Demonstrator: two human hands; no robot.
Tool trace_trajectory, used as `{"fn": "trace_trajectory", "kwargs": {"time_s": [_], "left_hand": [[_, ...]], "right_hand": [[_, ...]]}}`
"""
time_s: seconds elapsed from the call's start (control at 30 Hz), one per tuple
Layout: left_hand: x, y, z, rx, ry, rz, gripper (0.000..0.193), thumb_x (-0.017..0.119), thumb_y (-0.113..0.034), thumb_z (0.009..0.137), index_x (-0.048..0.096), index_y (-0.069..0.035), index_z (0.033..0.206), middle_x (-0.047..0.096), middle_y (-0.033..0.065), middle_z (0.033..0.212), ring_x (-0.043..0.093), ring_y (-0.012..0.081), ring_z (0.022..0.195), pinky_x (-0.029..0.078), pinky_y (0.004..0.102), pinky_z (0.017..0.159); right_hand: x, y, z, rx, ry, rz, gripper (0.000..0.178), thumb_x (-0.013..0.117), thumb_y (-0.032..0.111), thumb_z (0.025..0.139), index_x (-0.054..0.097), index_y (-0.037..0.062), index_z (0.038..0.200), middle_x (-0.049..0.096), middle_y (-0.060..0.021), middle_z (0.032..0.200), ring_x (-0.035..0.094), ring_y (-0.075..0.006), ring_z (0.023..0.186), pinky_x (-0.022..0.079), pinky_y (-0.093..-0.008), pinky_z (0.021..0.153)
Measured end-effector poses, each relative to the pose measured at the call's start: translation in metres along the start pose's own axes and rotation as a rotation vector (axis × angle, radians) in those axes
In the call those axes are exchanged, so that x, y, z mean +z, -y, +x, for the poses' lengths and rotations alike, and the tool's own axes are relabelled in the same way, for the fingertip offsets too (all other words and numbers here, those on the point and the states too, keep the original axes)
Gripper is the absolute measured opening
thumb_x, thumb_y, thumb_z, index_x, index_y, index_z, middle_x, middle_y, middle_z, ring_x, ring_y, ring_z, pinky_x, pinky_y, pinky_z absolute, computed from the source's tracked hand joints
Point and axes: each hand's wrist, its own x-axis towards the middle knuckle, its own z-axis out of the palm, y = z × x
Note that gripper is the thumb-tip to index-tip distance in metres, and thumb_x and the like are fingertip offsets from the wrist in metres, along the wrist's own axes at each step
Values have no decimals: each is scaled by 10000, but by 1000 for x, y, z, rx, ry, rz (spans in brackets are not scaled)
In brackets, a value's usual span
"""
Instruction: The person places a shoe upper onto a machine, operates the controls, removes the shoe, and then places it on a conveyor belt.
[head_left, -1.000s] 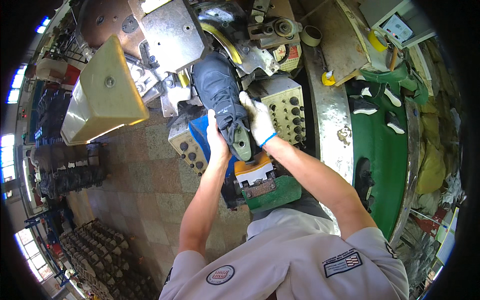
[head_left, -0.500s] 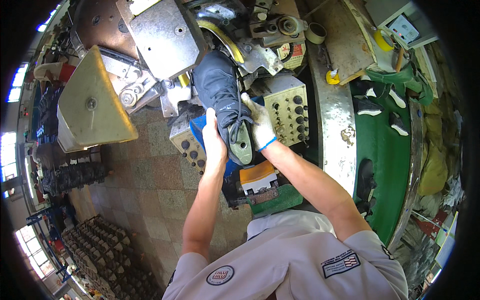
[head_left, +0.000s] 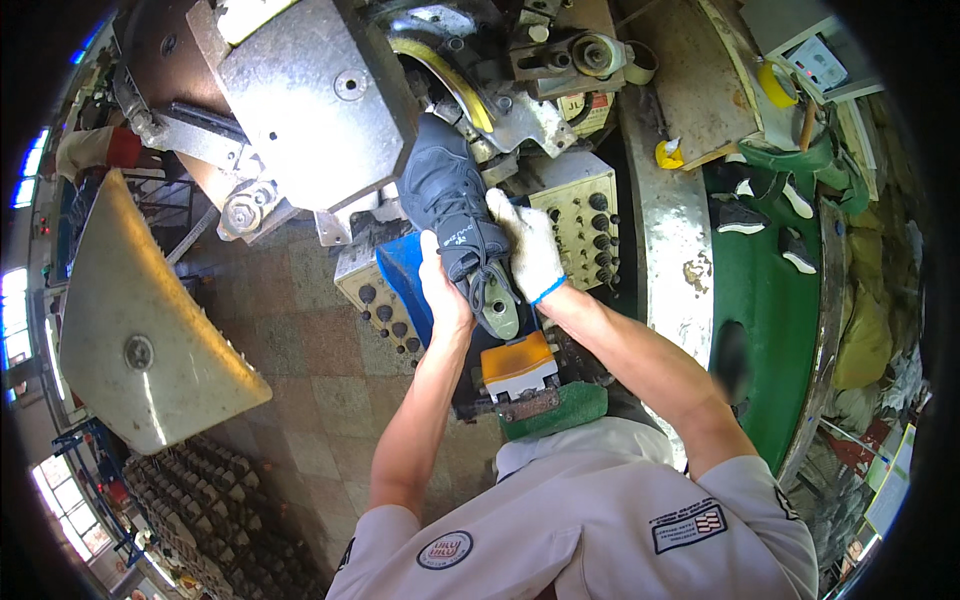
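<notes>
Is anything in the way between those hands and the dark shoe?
No obstacle is visible: the left hand and right hand hold the dark shoe from either side. The only layer I can make out between is the white glove on the right hand.

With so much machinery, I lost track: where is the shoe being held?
In the head view's upper centre, the shoe is held between the left hand and right hand, above the orange pad.
</notes>
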Motion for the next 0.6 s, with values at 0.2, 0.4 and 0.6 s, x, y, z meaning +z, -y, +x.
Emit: {"fn": "trace_trajectory", "kwargs": {"time_s": [0.2, 0.4, 0.6], "left_hand": [[-11, 23, 13, -117, 255, -453, 510, 374, -473, 1074, 568, -43, 1266, 655, 89, 1147, 626, 241, 1053, 506, 396, 972], [-11, 6, 10, 46, 50, 134, 516, 314, -457, 1101, 626, -53, 1176, 668, 34, 1040, 629, 161, 936, 511, 321, 906], [-92, 14, -39, 157, -212, 1006, 658, 639, -411, 967, 494, 64, 1398, 659, 212, 1230, 667, 267, 1062, 512, 378, 928]], "right_hand": [[-11, 12, 0, -180, 82, -310, 483, 522, 373, 1041, 637, -67, 878, 578, -63, 689, 462, -93, 690, 438, -346, 609], [-9, 16, -5, -258, 40, -464, 565, 526, 454, 1024, 655, -71, 861, 565, -91, 635, 467, -117, 671, 428, -374, 608], [-79, 32, -38, -92, -48, -62, 545, 532, 451, 1028, 640, -59, 1187, 726, -189, 1003, 705, -231, 754, 556, -291, 620]]}}
